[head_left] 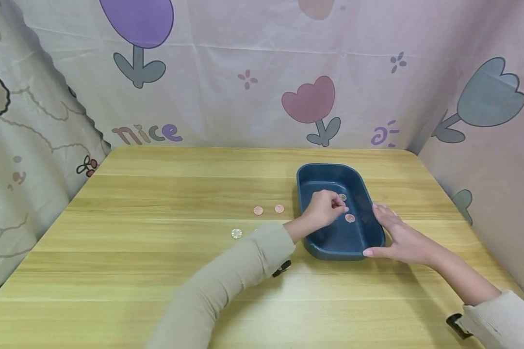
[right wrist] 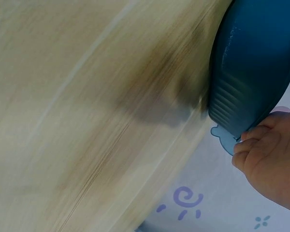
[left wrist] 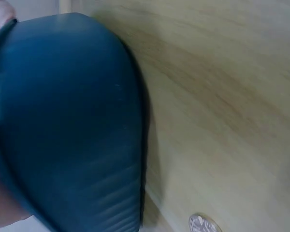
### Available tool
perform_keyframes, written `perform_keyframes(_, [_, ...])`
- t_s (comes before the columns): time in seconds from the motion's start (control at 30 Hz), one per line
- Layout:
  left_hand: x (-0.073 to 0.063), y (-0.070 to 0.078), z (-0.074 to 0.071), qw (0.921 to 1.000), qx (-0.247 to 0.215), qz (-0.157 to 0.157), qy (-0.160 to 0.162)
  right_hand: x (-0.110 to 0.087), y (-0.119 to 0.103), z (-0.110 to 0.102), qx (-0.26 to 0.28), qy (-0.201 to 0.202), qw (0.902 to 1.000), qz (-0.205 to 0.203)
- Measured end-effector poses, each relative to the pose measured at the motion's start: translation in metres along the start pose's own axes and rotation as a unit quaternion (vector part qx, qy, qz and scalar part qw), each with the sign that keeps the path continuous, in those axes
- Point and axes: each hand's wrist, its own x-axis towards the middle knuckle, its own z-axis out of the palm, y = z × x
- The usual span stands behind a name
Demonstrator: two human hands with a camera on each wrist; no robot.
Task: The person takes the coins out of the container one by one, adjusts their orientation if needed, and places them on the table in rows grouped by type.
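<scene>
A deep dark-blue plastic tray (head_left: 368, 232) with rounded corners stands on the table's right half. Two coins lie on its floor: a silvery coin (head_left: 342, 197) and a coppery coin (head_left: 350, 218). My left hand (head_left: 320, 209) reaches over the tray's left wall, thumb and fingertips bunched above the floor beside these coins; whether a coin is between them is hidden. With its thumb at the front and fingers along the side, my right hand (head_left: 403, 240) holds the tray's near right corner. In the right wrist view, fingers (right wrist: 251, 140) bend against the rim.
Left of the tray lie two coppery coins, one coin (head_left: 258, 210) beside another coin (head_left: 279, 209), and a silvery coin (head_left: 236, 233) nearer me. The left sleeve (head_left: 244, 261) crosses the wooden table (head_left: 157, 232). A patterned curtain (head_left: 227, 97) hangs behind.
</scene>
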Motion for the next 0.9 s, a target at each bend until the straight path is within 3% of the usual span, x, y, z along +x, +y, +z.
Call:
perform_keyframes(0.17, [0.013,-0.001,0.013,0.9986,0.053,-0.001,-0.008,0.000,0.001,-0.001,0.004,0.000,1.0000,0.000])
perform_keyframes(0.27, [0.020,-0.004,0.021,0.9933,0.110,0.005,-0.034,0.000,0.001,-0.001,0.010,-0.001,1.0000,0.000])
perform_keyframes(0.43, [0.028,-0.009,0.029,0.9700,0.202,0.006,-0.135,-0.001,0.000,-0.001,0.017,-0.003,0.9998,-0.002])
perform_keyframes(0.5, [0.030,-0.009,0.030,0.9605,0.227,0.006,-0.160,-0.001,0.000,0.000,0.016,-0.002,0.9999,-0.001])
perform_keyframes(0.7, [0.036,-0.005,0.032,0.9516,0.242,-0.013,-0.189,-0.001,0.000,-0.001,0.012,-0.001,0.9999,0.002])
perform_keyframes(0.9, [0.038,-0.002,0.035,0.9307,0.289,0.028,-0.222,-0.001,0.002,0.000,0.010,0.000,0.9999,-0.007])
